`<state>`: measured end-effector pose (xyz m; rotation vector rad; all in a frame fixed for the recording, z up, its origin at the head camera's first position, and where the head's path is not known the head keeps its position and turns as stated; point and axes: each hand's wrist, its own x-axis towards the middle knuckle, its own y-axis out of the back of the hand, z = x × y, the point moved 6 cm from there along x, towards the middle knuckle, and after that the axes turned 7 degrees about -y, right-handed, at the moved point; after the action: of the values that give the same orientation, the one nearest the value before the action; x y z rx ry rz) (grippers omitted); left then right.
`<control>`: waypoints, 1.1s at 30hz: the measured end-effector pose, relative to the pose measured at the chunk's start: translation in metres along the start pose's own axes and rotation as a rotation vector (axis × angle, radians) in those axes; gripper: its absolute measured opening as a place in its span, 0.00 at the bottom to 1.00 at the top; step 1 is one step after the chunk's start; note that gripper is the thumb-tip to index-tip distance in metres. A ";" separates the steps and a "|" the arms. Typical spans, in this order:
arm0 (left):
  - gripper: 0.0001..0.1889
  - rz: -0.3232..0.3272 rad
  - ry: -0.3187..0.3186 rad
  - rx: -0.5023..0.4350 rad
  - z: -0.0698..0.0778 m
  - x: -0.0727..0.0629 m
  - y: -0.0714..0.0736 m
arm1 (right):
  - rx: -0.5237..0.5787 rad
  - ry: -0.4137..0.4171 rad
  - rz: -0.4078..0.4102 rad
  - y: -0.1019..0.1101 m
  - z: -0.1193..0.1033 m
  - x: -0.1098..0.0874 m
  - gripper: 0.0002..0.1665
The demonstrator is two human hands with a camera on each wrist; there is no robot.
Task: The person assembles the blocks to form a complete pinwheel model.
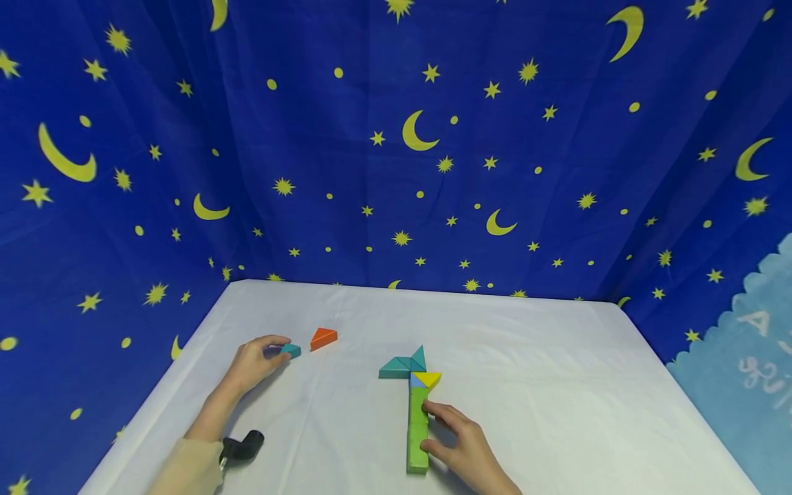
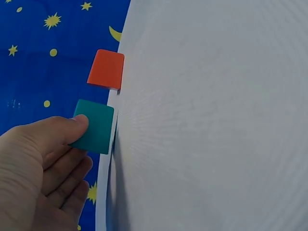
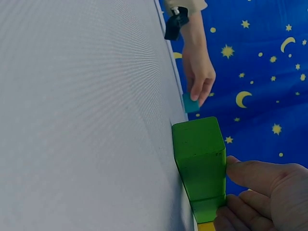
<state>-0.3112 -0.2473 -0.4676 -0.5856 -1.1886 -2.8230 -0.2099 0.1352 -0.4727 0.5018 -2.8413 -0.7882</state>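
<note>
My left hand pinches a teal triangular block between thumb and fingers, at the left of the white table. Just beyond it lies an orange triangular block, apart from the hand. My right hand touches the side of a column of green blocks with its thumb and fingertips, the fingers only slightly bent. At the column's far end sit a blue triangle and a yellow triangle. Beyond these, several teal triangular blocks lie together, one pointing away from me.
A white cloth covers the table. A dark blue curtain with yellow moons and stars stands behind and at the sides. A black camera mount sticks out by the left sleeve. A light blue panel with white lettering shows at the right.
</note>
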 end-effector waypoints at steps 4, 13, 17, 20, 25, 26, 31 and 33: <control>0.15 0.008 -0.005 0.001 0.008 0.001 -0.001 | -0.004 0.001 0.002 0.000 0.000 0.000 0.35; 0.15 -0.008 -0.073 -0.036 0.048 0.001 -0.014 | -0.002 0.019 0.011 0.001 0.000 0.000 0.36; 0.14 -0.024 -0.083 -0.047 0.064 -0.001 -0.026 | 0.012 0.034 0.013 0.000 0.000 -0.001 0.36; 0.14 -0.027 -0.115 -0.053 0.077 -0.001 -0.035 | 0.016 0.046 0.017 0.000 0.000 -0.001 0.35; 0.13 -0.032 -0.199 -0.075 0.100 -0.002 -0.050 | 0.013 0.052 0.021 0.001 0.000 -0.001 0.35; 0.13 -0.038 -0.220 -0.072 0.104 -0.002 -0.053 | 0.012 0.052 0.020 0.001 0.000 -0.001 0.35; 0.13 -0.067 -0.325 -0.037 0.123 -0.002 -0.071 | 0.013 0.046 0.015 0.000 0.001 -0.001 0.35; 0.13 -0.073 -0.344 -0.035 0.130 -0.002 -0.077 | 0.012 0.046 0.014 0.000 0.001 -0.001 0.35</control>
<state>-0.2788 -0.1030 -0.4381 -1.0872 -1.2282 -2.8884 -0.2093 0.1362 -0.4734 0.4937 -2.8061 -0.7484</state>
